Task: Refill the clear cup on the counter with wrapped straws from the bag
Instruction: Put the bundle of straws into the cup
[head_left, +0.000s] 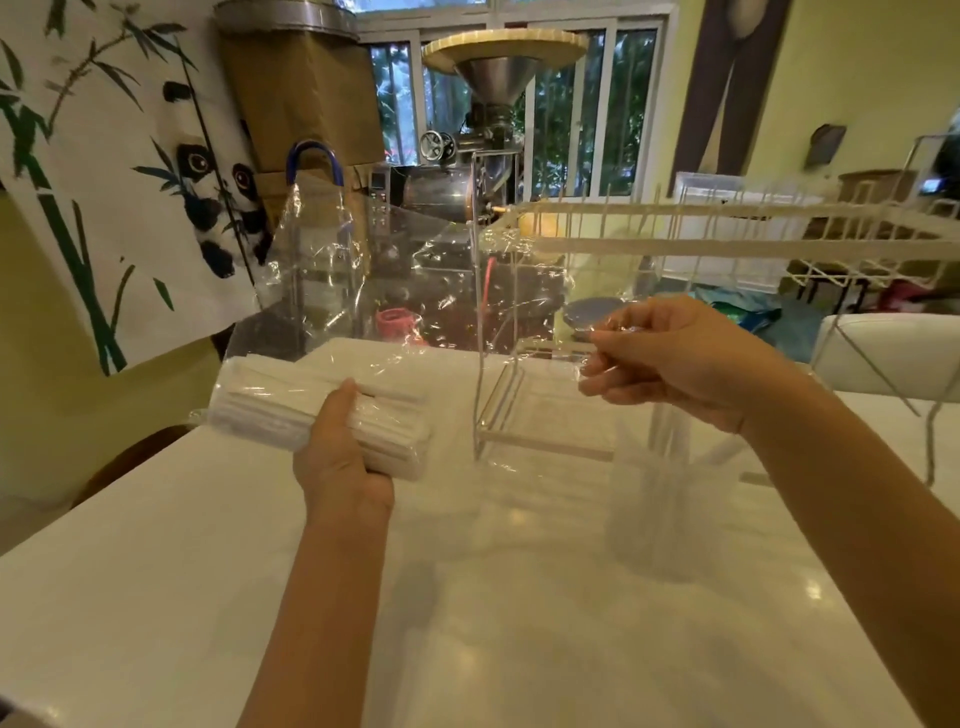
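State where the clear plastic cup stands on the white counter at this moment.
In the head view, the clear plastic cup stands right of centre on the white counter, below the right hand and just in front of the clear acrylic stand.

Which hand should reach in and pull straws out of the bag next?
Right hand. It pinches only the clear bag at its open end; the left hand grips the wrapped straws through the plastic.

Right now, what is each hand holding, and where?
Left hand grips the straw bundle through the bag, mid-length. Right hand pinches the bag's open end.
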